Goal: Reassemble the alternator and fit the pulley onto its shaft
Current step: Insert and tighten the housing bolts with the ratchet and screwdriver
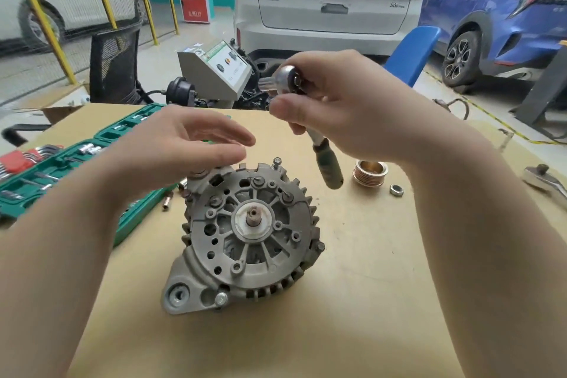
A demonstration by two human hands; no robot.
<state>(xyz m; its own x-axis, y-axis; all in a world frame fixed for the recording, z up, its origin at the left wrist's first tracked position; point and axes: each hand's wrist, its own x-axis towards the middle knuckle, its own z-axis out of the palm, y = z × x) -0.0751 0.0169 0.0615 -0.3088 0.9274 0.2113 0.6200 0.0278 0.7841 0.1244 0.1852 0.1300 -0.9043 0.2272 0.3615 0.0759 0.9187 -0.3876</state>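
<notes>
The grey alternator (248, 236) lies on the cardboard-covered table (368, 301) with its bare shaft end (253, 215) pointing up. My right hand (346, 107) grips a ratchet wrench (291, 80) near its chrome head, above and behind the alternator; the dark handle (329, 167) hangs down toward the table. My left hand (184, 144) hovers over the alternator's far left edge with fingers straight and nothing in it. The copper-coloured grooved pulley (369, 173) stands on the table to the right of the ratchet handle, with a loose nut (396, 190) beside it.
An open green socket case (61, 169) with several sockets lies at the table's left. Small loose bolts (168, 202) sit between the case and the alternator. A metal tool (543, 181) lies at the right edge. Parked cars, a black chair and a test bench stand beyond.
</notes>
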